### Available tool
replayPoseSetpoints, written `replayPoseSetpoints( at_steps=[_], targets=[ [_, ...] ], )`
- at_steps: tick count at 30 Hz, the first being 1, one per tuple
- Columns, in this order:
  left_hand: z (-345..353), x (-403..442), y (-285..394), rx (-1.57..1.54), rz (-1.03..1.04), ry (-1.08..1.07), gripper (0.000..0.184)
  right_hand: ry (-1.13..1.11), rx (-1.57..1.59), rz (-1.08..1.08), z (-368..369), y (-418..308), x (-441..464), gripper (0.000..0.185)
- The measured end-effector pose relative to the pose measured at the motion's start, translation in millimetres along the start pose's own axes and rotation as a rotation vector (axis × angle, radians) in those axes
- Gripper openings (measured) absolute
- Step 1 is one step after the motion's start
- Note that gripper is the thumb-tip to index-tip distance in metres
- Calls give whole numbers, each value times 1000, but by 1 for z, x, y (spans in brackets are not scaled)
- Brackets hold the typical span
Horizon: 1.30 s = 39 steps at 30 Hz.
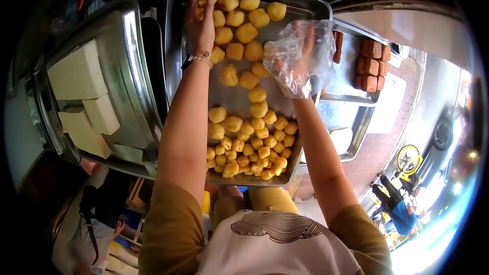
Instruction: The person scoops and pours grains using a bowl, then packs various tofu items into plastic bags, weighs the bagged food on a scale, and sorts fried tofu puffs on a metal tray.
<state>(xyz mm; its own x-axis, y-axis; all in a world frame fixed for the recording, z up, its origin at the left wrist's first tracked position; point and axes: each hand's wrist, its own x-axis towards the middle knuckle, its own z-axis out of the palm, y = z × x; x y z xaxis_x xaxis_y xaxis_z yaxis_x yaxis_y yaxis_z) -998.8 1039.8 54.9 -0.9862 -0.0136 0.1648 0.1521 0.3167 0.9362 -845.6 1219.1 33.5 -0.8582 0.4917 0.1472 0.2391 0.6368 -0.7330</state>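
Observation:
A deep metal tray in front of me holds many golden fried tofu puffs, larger ones at the far end and smaller ones crowded at the near end. My left hand is inside its far left part, fingers stretched and thumb apart, against the puffs there. A bracelet and dark band circle that wrist. A clear plastic bag covers my right hand by the tray's right side. Through the crinkled film its fingers look spread, beside a puff partly hidden by the bag.
At left, another metal tray holds pale tofu blocks. Brown blocks sit in a tray at right, with a further tray nearer. Beyond are brick paving, a person and a yellow-wheeled bicycle. Another person is at lower left.

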Motion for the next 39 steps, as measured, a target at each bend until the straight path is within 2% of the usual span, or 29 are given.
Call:
replayPoseSetpoints(
  at_steps=[1,3,5,7,8,9,11,12,13,14,16,17,19,21,24,26,28,29,32,33,35,37,39],
  targets=[
    [4,-7,2,-15,-1,-14,52,-62,148,141,0,-8,-3,70],
    [16,-23,6,-125,-64,-105,43,-91,201,164,-10,-19,-9,67],
    [26,-41,10,-121,-145,-255,40,-36,9,-80,-27,-31,-17,62],
    [37,-54,12,3,13,-274,32,-117,-41,21,-39,-22,-27,60],
    [44,-63,14,26,75,-266,31,-223,162,279,-37,-11,-41,66],
    [50,-70,19,50,139,-256,30,-334,357,374,-41,-1,-50,64],
    [57,-80,27,62,118,-296,33,-520,706,632,-48,19,-69,61],
    [59,-84,31,69,107,-316,34,-563,122,616,-59,-1,-69,58],
    [58,-87,34,77,94,-338,35,-343,344,614,-82,-47,-60,54],
    [55,-84,35,-66,56,-417,38,-139,561,565,-105,-93,-51,50],
    [32,-86,40,314,221,-283,38,-221,27,350,-104,-66,-71,50],
    [16,-88,42,504,306,-215,38,-157,-22,297,-107,-56,-83,49],
    [-33,-98,62,444,79,-247,37,-29,46,234,-121,-64,-92,47],
    [-79,-129,65,372,-282,-283,32,33,72,136,-136,-55,-105,46],
    [-123,-181,87,549,-337,-285,25,-19,174,-69,-147,-9,-141,44],
    [-144,-213,93,653,-379,-362,24,-192,276,93,-158,-33,-144,42],
    [-164,-243,86,759,-404,-512,28,-254,-199,-215,-152,-14,-173,39],
    [-169,-257,78,797,-365,-470,30,-173,-596,-723,-134,15,-201,38],
    [-168,-286,52,876,-245,-325,39,-414,419,324,-86,47,-232,40],
    [-164,-283,48,880,-215,-321,37,-473,746,685,-75,51,-238,41],
    [-155,-275,42,886,-157,-315,34,-648,569,713,-74,28,-229,42],
    [-147,-263,39,724,-256,-353,33,-765,-407,-23,-87,-38,-188,42],
    [-146,-257,36,611,-303,-400,32,-726,-411,-98,-77,-14,-197,50]
  ],
)
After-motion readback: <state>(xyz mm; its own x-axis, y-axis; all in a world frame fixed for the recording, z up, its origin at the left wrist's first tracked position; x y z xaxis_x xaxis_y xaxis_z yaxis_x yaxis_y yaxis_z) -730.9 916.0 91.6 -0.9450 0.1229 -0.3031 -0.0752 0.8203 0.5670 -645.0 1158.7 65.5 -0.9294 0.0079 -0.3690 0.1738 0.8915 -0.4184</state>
